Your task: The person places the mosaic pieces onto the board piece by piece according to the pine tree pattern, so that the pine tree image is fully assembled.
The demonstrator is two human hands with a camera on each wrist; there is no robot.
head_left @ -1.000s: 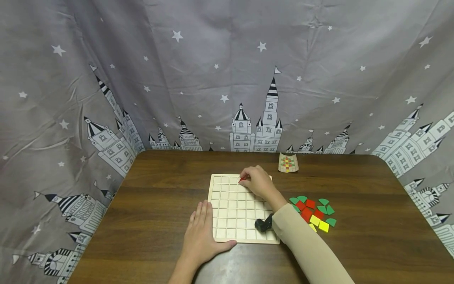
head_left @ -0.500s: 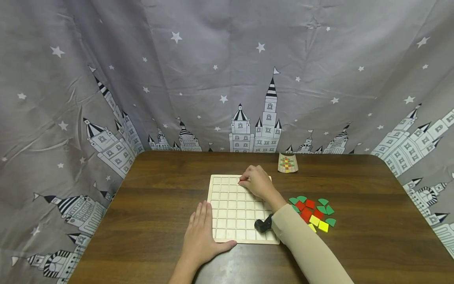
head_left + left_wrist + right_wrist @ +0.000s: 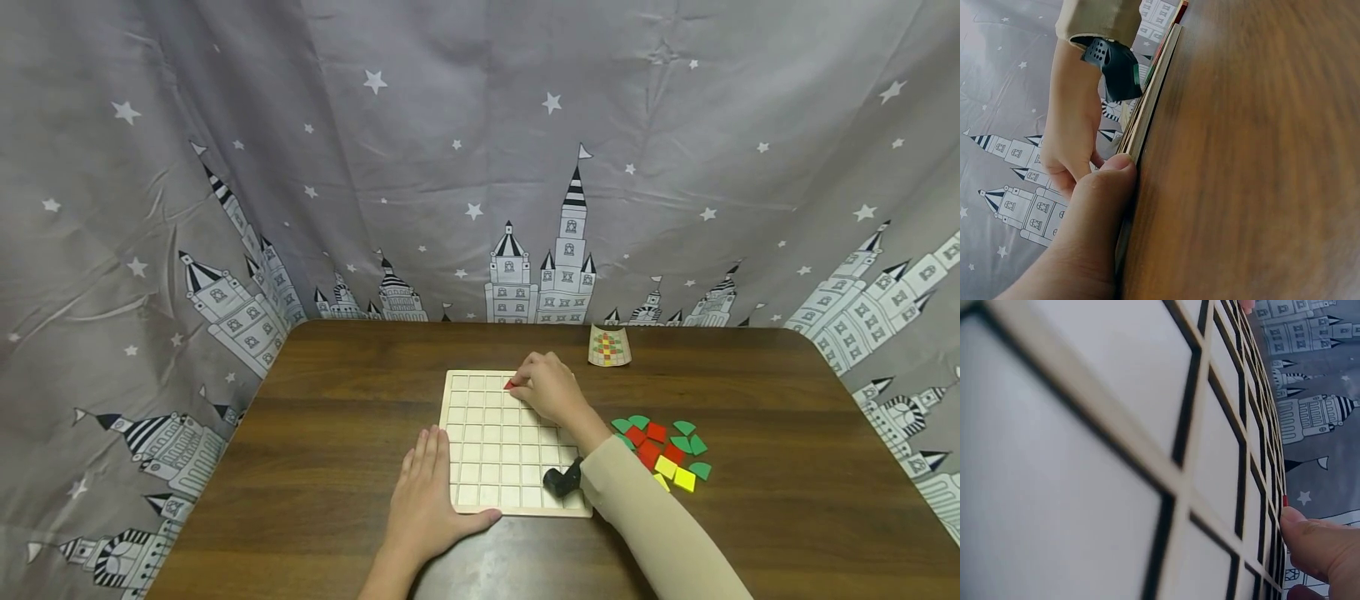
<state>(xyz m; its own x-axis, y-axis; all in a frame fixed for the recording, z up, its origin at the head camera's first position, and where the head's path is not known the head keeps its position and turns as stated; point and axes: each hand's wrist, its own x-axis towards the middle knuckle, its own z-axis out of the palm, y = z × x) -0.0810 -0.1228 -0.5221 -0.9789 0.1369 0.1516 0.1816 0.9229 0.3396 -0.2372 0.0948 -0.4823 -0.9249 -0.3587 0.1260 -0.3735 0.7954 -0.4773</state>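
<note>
A pale wooden grid board [image 3: 491,454] lies on the table, its square cells framed by raised strips. My left hand [image 3: 423,492] rests against its left side with fingers extended, the thumb lying along the front edge; in the left wrist view that thumb [image 3: 1107,187] touches the board's rim. At the far row, my right hand [image 3: 551,387] has its thumb and fingertips at a small red tile [image 3: 510,385], which is partly hidden by them. In the right wrist view a sliver of red tile [image 3: 1285,500] shows by the thumb, down at the grid.
Right of the board lie loose red square tiles [image 3: 656,432], yellow tiles [image 3: 684,478] and green quarter-round tiles [image 3: 700,471]. A curled pattern card [image 3: 609,346] stands at the back. A black wrist device [image 3: 562,479] hangs over the board's near right corner. Behind the table is a grey curtain [image 3: 420,167].
The red tile, tilted up in my right fingertips a second ago, now sits lower at a far-row cell. My right hand has shifted slightly right. The left hand stays put.
</note>
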